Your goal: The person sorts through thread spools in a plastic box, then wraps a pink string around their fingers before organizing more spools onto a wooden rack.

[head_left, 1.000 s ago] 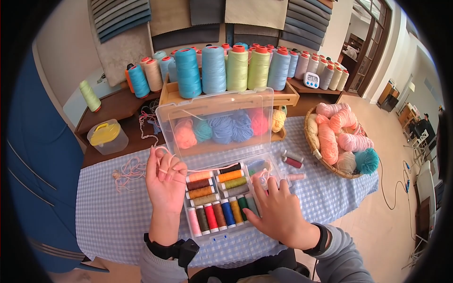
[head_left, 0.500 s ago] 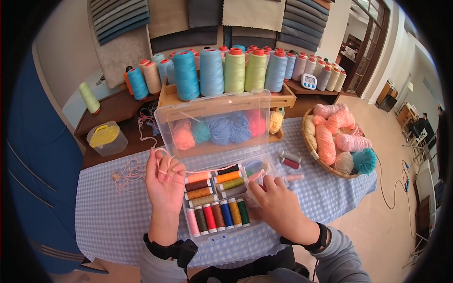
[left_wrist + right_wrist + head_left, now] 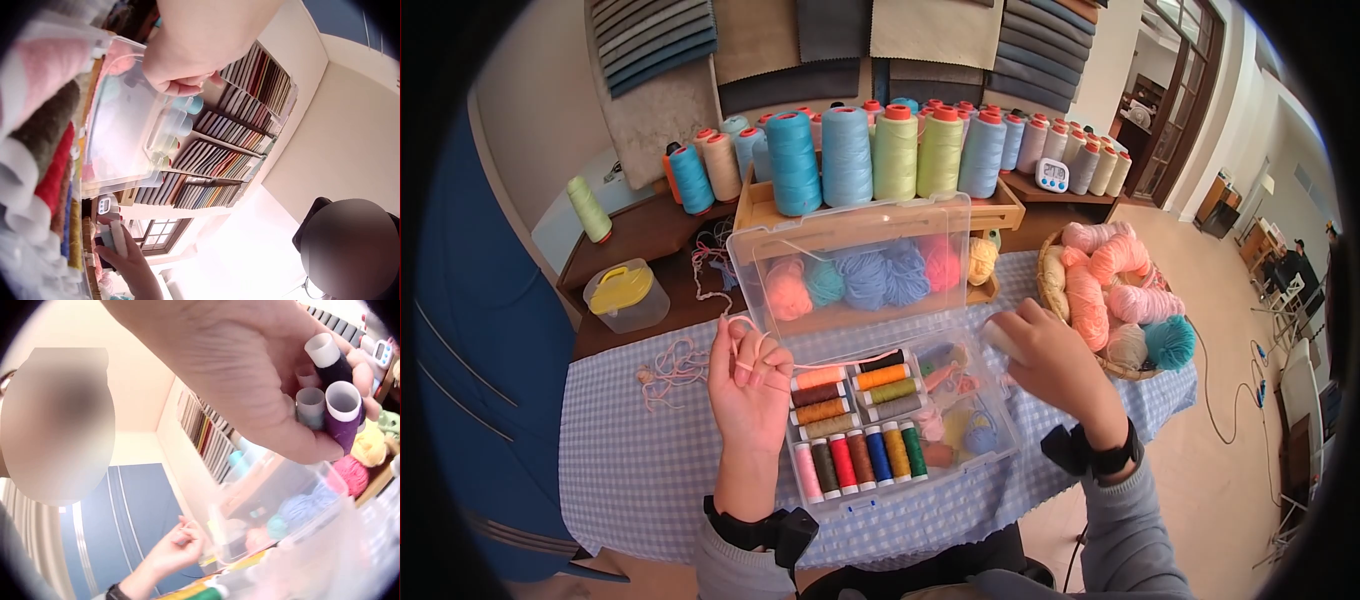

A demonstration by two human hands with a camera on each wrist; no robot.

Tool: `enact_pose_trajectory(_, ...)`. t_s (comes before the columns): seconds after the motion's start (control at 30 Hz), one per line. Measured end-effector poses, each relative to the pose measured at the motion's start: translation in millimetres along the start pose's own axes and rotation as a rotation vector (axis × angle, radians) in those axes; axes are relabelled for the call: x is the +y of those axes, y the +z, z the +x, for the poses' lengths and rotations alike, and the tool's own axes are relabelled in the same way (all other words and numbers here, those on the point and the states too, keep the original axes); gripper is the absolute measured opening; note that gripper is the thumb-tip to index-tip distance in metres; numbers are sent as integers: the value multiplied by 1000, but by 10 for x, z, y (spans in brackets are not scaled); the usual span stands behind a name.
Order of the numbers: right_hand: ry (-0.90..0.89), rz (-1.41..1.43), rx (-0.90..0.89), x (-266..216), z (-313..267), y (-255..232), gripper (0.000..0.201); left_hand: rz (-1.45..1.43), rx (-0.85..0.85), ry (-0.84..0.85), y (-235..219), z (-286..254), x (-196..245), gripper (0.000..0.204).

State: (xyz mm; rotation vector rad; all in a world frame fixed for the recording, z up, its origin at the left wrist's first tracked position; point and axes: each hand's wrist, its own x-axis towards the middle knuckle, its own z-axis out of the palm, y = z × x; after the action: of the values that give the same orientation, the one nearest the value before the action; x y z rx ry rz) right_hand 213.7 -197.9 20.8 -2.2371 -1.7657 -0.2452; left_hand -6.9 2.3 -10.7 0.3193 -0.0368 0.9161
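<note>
In the head view my left hand [image 3: 750, 395] is raised over the left side of a clear plastic box [image 3: 1003, 440], with pink yarn [image 3: 840, 363] looped about its curled fingers. The strand runs right, across the thread spools in the box. My right hand [image 3: 1055, 360] is above the cloth, right of the box. In the right wrist view it grips several thread spools, among them a black spool [image 3: 335, 367], a purple spool [image 3: 342, 431] and a pale grey spool [image 3: 311, 412]. Green, gold and blue spools [image 3: 878, 455] lie in the box's front row.
The box's clear lid [image 3: 850, 318] stands upright at the back. A wicker basket [image 3: 1055, 295] of yarn skeins is close behind my right hand. Large thread cones [image 3: 846, 155] line the shelf. Loose yarn [image 3: 675, 370] lies on the checked cloth at left.
My right hand has taken the grey spool at the end of the front row and moved up and right, out of the box. The left hand has stayed in place.
</note>
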Motion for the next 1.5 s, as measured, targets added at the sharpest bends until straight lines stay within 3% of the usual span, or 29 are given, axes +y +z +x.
enact_pose_trajectory(0.23,13,23,-35,382,135,280,41,-24,-3,-9,8,-5,3,23)
enact_pose_trajectory(0.33,81,32,-86,359,173,292,44,-24,-7,-8,21,-6,5,23)
enact_pose_trajectory(0.43,37,6,-40,328,189,243,46,-33,4,-11,29,-12,12,23)
enact_pose_trajectory(0.57,52,-31,-40,26,164,-13,49,-41,-1,-14,18,-10,19,23)
enact_pose_trajectory(0.7,-174,-90,19,-423,72,-155,49,-50,-49,-29,1,-8,27,23)
enact_pose_trajectory(0.87,-291,47,-297,-916,-81,-22,54,-43,-45,-24,13,-5,20,23)
enact_pose_trajectory(0.9,-291,49,-295,-970,-72,-9,54,-40,-16,-16,23,-2,15,23)
enact_pose_trajectory(1.0,-526,-20,-342,-1108,-31,78,62,-44,16,-14,22,2,11,23)
enact_pose_trajectory(1.03,-528,-19,-342,-1142,-30,125,62,-54,17,-21,18,3,12,23)
enact_pose_trajectory(1.1,-454,-291,-228,-1198,-41,210,62,-51,12,-19,20,0,17,23)
enact_pose_trajectory(1.23,-498,-395,-231,-1205,-8,342,63,-68,-36,-36,-10,-6,37,21)
enact_pose_trajectory(1.3,-701,-357,-43,-1194,39,388,58,-58,-13,-23,9,-7,20,22)
enact_pose_trajectory(1.4,-823,-362,-52,-1274,35,470,58,-37,-30,-24,-26,11,25,23)
enact_pose_trajectory(1.5,-836,-360,-50,-1345,56,470,54,-23,-60,-29,-24,13,32,24)
